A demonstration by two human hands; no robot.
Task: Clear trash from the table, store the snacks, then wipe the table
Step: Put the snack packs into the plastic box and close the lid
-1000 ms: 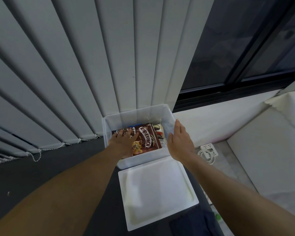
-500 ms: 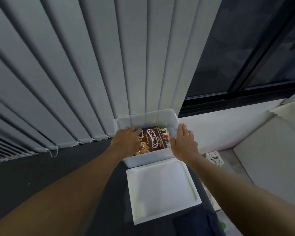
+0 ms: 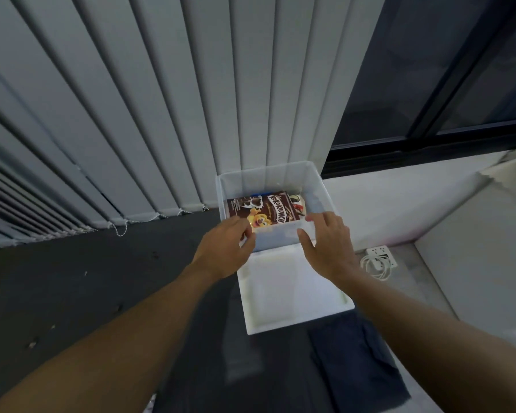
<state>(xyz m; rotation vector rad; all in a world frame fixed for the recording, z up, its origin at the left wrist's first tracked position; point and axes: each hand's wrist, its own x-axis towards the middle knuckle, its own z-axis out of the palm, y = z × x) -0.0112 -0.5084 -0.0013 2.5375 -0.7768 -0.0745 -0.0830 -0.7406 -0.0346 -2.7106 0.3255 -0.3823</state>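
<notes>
Sitting at the far edge of the dark desk [image 3: 87,278], a clear storage bin [image 3: 320,189] holds a Koko Krunch packet [image 3: 268,214] lying flat inside. The left hand [image 3: 224,251] grips the bin's near left corner with curled fingers. The right hand [image 3: 329,248] is spread, thumb apart, its fingertips at the near right rim. A white lid [image 3: 292,290] lies just in front of the bin, with a dark blue cloth [image 3: 355,362] nearer still.
</notes>
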